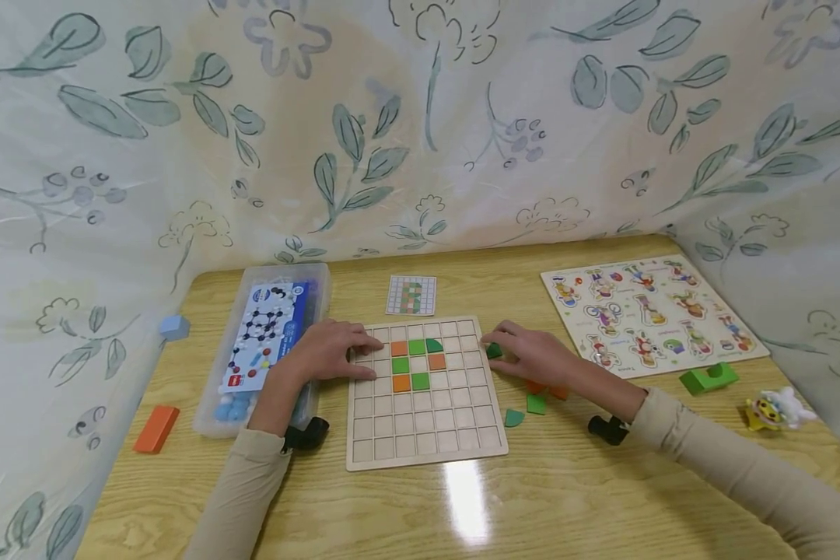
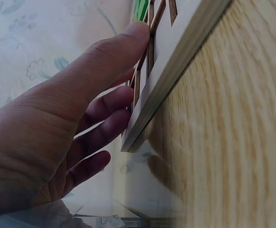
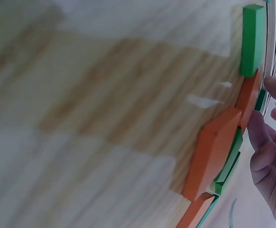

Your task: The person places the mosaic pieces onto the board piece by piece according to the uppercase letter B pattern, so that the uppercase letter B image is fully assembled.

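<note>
A wooden grid board (image 1: 427, 443) lies in the middle of the table, with several orange and green tiles in its upper cells. One is a dark green quarter-round tile (image 1: 434, 344). My left hand (image 1: 332, 354) rests at the board's left edge with loose fingers; in the left wrist view the thumb (image 2: 131, 40) touches the board's top. Beyond the board's right edge, my right hand (image 1: 535, 358) pinches a dark green tile (image 1: 494, 351) between thumb and finger. Loose tiles lie under and below that hand: a green square (image 1: 536, 404), a green quarter-round (image 1: 514, 418) and orange pieces (image 1: 558, 392).
Behind the board lies a small pattern card (image 1: 411, 285). A clear plastic box (image 1: 213, 416) stands at left, near an orange block (image 1: 156, 428) and a blue block (image 1: 174, 327). To the right are a picture puzzle board (image 1: 626, 311), a green notched block (image 1: 708, 379) and small figurines (image 1: 777, 410).
</note>
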Tool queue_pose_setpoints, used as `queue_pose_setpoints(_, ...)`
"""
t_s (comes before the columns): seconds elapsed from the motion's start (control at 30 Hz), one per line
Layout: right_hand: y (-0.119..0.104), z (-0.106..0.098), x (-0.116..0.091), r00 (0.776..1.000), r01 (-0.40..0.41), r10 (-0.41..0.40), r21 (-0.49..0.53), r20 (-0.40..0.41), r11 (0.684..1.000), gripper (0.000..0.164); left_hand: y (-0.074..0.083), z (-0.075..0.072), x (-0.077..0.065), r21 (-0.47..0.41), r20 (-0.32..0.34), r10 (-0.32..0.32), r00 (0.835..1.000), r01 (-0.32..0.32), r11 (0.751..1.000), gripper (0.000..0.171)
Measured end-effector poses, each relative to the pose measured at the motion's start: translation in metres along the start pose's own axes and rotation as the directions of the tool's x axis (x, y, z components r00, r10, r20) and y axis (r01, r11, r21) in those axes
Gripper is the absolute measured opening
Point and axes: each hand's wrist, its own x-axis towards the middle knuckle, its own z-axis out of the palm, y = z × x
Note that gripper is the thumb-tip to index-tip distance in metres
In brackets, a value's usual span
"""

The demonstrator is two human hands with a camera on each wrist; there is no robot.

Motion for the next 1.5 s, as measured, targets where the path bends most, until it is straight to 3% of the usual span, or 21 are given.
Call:
queue_pose_setpoints(0.3, 0.0022, -0.0025, -0.0003, 1.0, 0.015, -0.015, 0.0, -0.014, 1.0, 0.038, 0.0009, -0.0016, 0.0005, -0.01, -0.007, 0.009, 1.0, -0.009, 1.0, 0.052)
queue_pose_setpoints(0.7, -0.0003, -0.0014, 0.0019, 0.998, -0.039, 0.041, -0.043, 0.043, 0.998, 0.04, -0.0011, 0.0029, 0.0, -0.019, 0.003, 0.001, 1.0, -0.001, 1.0, 0.051)
queue_pose_setpoints(1.5, 0.0018, -0.0034, -0.0015, 1.0, -0.011, 0.012, -0.02, 0.022, 1.0, 0.035, -0.0014, 0.0002, -0.0002, 0.003, 0.009, 0.009, 1.0, -0.009, 1.0, 0.051)
